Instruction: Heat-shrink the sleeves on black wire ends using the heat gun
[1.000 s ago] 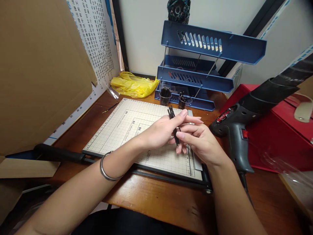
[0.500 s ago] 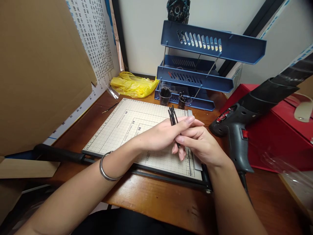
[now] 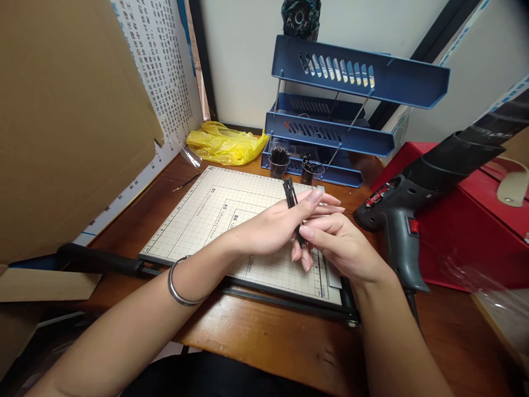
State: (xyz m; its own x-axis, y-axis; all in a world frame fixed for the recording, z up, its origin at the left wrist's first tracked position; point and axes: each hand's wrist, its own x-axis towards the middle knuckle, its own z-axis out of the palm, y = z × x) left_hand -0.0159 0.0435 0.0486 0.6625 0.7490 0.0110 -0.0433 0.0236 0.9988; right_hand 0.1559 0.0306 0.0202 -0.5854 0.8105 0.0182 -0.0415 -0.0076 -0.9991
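My left hand (image 3: 275, 223), with a metal bangle on the wrist, is closed around a small bundle of thin black sticks (image 3: 290, 194). The bundle stands tilted, its upper ends rising above the hand and its lower ends showing below the thumb. My right hand (image 3: 336, 237) meets it from the right, thumb and forefinger pinching the bundle's lower part. Both hands are held over the right side of a cream paper trimmer board (image 3: 182, 215) printed with grid lines. Part of the bundle is hidden by the left thumb and palm.
Two clear cups (image 3: 279, 165) of similar black sticks stand by the blue tray rack (image 3: 330, 129). A yellow plastic bag (image 3: 227, 144) lies behind the board. The trimmer's black handle (image 3: 101, 259) extends left. A heat gun (image 3: 399, 231) and red box (image 3: 450, 237) are at right.
The black sticks sit closer together at their upper ends, and the bundle has turned slightly. My right thumb and forefinger have shifted a little up and right; the left hand is almost unmoved.
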